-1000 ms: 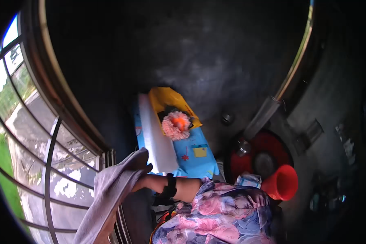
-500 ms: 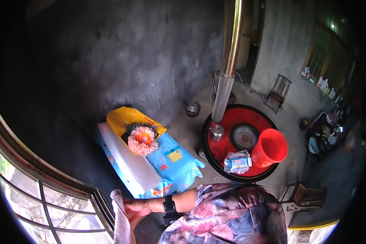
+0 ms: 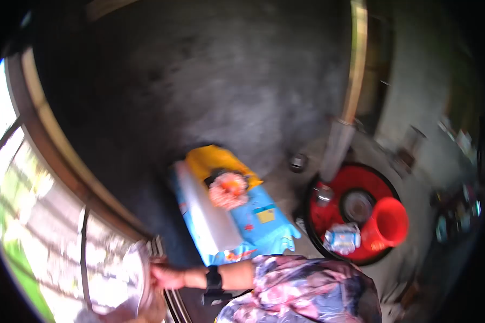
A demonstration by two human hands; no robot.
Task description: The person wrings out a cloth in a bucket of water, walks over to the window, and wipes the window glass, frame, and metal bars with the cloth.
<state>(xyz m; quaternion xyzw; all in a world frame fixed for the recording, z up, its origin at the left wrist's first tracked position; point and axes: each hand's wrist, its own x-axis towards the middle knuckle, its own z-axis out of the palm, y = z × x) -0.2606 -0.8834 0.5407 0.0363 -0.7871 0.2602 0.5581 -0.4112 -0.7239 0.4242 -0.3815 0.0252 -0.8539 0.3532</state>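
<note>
My right hand [image 3: 168, 277], with a dark band on the wrist and a floral sleeve [image 3: 307, 288], reaches left to the window. Its fingers are closed on a pale cloth [image 3: 137, 274], which is blurred in front of the panes. Just below, at the bottom edge, a smeared patch of skin is likely my left hand [image 3: 155, 309]; its fingers cannot be made out. To the right of the cloth lies a blue patterned bag [image 3: 264, 229] with a clear plastic roll [image 3: 207, 220], a yellow bag [image 3: 213, 161] and a pink fluffy flower-like item [image 3: 228, 190] on it.
The barred window [image 3: 83, 253] curves along the left. At the right a round red table [image 3: 320, 207] with a black rim carries a red bucket [image 3: 388, 223], a wrapped packet [image 3: 342, 238] and a small metal pot [image 3: 324, 195]. A kettle [image 3: 298, 162] stands behind, beside a metal pipe [image 3: 338, 148].
The view swung left, then partly back right, so the bags and table shifted in frame. My right hand, still gripping the cloth, is lower than at first and closer to the window frame.
</note>
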